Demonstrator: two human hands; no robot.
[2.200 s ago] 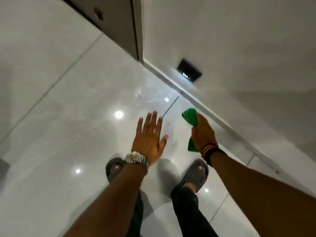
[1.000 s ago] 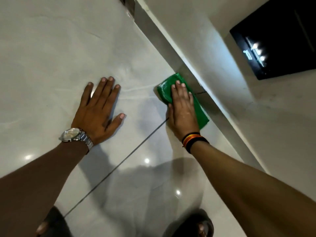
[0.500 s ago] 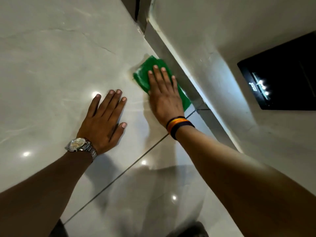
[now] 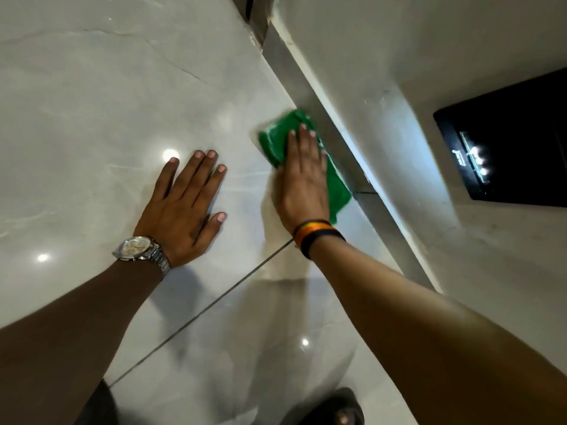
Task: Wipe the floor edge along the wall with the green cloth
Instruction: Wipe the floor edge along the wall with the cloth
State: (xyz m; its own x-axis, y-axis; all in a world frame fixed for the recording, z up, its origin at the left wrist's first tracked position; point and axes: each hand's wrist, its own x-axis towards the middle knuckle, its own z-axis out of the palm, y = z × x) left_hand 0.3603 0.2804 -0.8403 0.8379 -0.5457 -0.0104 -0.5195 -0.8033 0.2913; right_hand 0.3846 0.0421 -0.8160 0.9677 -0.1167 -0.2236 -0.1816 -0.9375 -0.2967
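The green cloth (image 4: 337, 191) lies flat on the glossy pale floor tile (image 4: 107, 102), its far side against the grey skirting (image 4: 306, 87) at the foot of the white wall. My right hand (image 4: 303, 185), with banded wristbands, presses palm-down on the cloth with straight fingers and covers its middle. Cloth shows beyond the fingertips and to the right of the hand. My left hand (image 4: 184, 207), wearing a silver watch, rests flat on the bare tile to the left of the cloth, fingers spread, holding nothing.
A dark grout line (image 4: 214, 302) runs diagonally under my right wrist. A black panel with small lights (image 4: 515, 142) is set low in the wall on the right. A door frame gap (image 4: 254, 13) lies ahead. My slippered foot (image 4: 337, 409) shows at the bottom edge.
I have gone from standing to leaning on the floor with both hands down. My right hand slid the cloth forward along the skirting, past the grout line.
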